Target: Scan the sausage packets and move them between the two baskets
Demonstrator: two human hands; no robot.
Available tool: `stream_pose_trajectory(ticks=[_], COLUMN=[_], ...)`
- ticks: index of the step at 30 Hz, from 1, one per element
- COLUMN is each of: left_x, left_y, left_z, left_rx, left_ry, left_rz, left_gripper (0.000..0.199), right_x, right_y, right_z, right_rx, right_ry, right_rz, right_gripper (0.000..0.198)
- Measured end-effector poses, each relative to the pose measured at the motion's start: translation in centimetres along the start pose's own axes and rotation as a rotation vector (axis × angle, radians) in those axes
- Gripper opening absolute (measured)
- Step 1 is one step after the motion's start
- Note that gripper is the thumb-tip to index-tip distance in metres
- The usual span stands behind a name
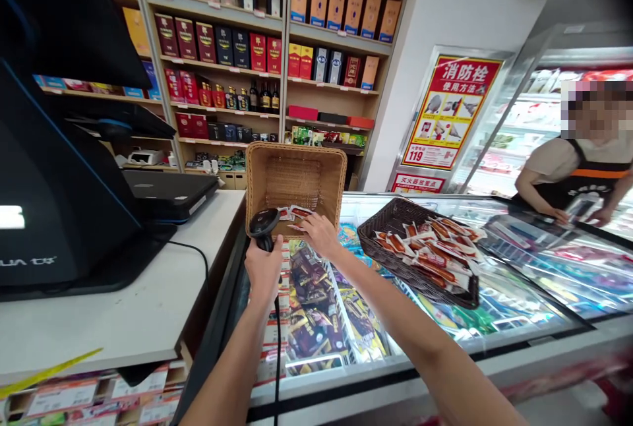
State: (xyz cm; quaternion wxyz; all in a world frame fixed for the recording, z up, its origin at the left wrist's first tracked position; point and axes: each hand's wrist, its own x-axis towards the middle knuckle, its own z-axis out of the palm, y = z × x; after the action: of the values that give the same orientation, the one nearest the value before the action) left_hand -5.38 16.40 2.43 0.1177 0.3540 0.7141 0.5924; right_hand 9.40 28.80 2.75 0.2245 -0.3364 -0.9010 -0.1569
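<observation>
My left hand [262,268] is wrapped round the handle of a black barcode scanner [264,221], whose head points at a tan wicker basket [291,172]. The basket is tipped so that its opening faces me. Inside, a few wrapped sausages [299,211] lie at its lower side. With its fingers at the basket's opening, my right hand [321,235] pinches a wrapped sausage, mostly hidden by the fingers. To the right, a dark brown wicker basket [383,220] holds several more wrapped sausages [438,251] in a loose pile.
Both baskets stand on a glass-topped freezer [514,327] with packaged goods inside. A white counter [123,320] with a dark checkout terminal [54,195] is at left. The scanner's cable [277,353] hangs down. Behind the freezer at right, a person in an apron [583,172] handles something clear.
</observation>
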Motion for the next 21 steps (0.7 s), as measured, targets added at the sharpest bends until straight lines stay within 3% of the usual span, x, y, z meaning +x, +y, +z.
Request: stream_pose_trajectory(ticks=[5, 8, 15, 21], left_x=[-1.2, -2.1, -3.8, -3.9], left_y=[1.0, 1.6, 3.6, 4.8], left_z=[0.5, 0.8, 0.0, -0.9], left_rx=[-0.078, -0.107, -0.118, 0.001], left_ry=[-0.208, -0.342, -0.68, -0.777], left_rz=[0.038, 0.05, 0.059, 0.078], left_gripper=[0.037, 0.041, 0.053, 0.055], right_x=[-9.2, -12.1, -13.0, -13.9], right_y=[1.8, 2.7, 4.5, 5.8], right_z=[-2.2, -2.0, -0.7, -0.9], right_rx=[0.06, 0.056, 0.063, 0.146], right_ry=[0.36, 0.5, 0.627, 0.634], right_rz=[-0.114, -0.1, 0.006, 0.047], right_gripper=[0.029, 0.031, 0.031, 0.033])
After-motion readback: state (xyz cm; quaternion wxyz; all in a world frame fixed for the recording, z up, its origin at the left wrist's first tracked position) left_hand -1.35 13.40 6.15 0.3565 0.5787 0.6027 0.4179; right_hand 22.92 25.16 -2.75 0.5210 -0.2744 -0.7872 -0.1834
